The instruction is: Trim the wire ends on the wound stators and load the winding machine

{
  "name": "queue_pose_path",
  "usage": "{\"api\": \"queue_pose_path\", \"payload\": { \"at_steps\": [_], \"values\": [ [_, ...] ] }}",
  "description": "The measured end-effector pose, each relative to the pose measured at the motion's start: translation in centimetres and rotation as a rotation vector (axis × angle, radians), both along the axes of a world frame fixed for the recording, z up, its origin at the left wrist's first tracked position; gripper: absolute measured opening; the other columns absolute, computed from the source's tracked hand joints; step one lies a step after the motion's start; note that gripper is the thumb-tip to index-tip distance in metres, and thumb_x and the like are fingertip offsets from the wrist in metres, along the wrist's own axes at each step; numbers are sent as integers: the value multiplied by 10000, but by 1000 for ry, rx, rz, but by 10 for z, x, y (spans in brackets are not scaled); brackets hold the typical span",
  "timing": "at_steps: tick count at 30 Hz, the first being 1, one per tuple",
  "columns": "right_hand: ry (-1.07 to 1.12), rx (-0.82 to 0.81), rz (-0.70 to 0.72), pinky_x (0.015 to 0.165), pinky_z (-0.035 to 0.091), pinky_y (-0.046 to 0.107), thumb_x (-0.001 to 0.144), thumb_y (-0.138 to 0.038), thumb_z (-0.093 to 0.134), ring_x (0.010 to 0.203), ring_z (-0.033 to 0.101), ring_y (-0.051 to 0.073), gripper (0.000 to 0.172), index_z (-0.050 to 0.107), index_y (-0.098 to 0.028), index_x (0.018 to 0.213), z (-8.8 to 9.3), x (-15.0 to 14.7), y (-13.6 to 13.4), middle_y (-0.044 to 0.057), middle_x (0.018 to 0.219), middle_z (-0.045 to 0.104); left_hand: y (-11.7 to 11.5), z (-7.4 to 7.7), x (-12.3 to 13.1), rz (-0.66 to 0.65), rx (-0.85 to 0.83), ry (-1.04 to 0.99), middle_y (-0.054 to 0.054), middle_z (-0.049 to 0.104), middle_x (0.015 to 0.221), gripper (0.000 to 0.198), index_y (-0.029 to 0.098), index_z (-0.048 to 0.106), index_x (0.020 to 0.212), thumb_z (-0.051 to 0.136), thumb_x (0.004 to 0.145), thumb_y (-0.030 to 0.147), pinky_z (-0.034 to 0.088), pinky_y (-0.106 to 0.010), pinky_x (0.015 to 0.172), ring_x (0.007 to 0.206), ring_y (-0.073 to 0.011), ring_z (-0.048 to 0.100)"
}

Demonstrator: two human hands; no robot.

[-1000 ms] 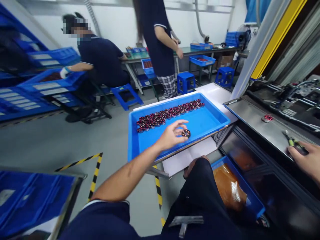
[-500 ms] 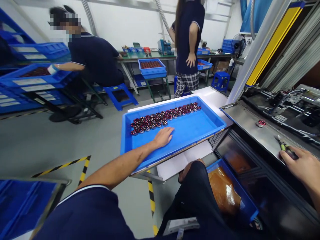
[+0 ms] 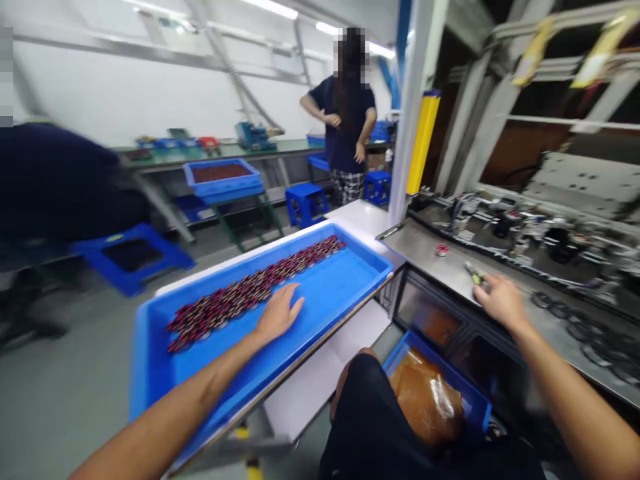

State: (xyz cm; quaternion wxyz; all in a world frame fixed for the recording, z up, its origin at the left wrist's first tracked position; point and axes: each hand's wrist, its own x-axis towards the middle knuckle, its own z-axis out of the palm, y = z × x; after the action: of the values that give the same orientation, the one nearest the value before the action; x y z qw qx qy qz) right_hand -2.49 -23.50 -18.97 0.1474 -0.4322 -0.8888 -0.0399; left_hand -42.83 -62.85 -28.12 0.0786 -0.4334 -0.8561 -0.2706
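Observation:
My left hand (image 3: 277,313) lies flat with fingers stretched out on the floor of a blue tray (image 3: 345,280), its fingertips against a long row of several small dark red round parts (image 3: 250,293). My right hand (image 3: 500,300) rests on a steel machine ledge (image 3: 430,267), fingers curled over a small tool with a yellow-green handle (image 3: 474,275). One red round part (image 3: 442,250) sits alone on the ledge, farther back.
A blue bin with a brown plastic bag (image 3: 425,400) sits below the ledge by my knee. Machine fixtures (image 3: 525,233) fill the right. A standing person (image 3: 347,127), blue stools (image 3: 305,200) and another blue tray on a stand (image 3: 220,177) are behind.
The view has swung up and to the right. My left hand set down the dark part it held a second ago and now lies flat beside the row. My right hand stays at the tool.

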Motion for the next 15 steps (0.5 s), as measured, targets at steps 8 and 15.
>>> {"api": "queue_pose_path", "payload": {
  "at_steps": [8,15],
  "values": [
    [70,-78,-74,946,554,464,979,-376,637,1093,650,238,298,643,-165,1189,8,-4,-20,87,1231,656,179,86,61,-493,233,46,-130,674,1261,325,233,625,1226,552,954,394,430,-562,1135,1236,-320,606],
    [72,-141,-53,985,537,494,982,-365,635,1154,629,257,316,630,-171,1231,10,1,-22,97,1292,632,350,103,109,-664,62,-295,-105,643,1270,369,168,600,1272,635,955,353,577,-464,912,1077,-241,663]
  ]
}}
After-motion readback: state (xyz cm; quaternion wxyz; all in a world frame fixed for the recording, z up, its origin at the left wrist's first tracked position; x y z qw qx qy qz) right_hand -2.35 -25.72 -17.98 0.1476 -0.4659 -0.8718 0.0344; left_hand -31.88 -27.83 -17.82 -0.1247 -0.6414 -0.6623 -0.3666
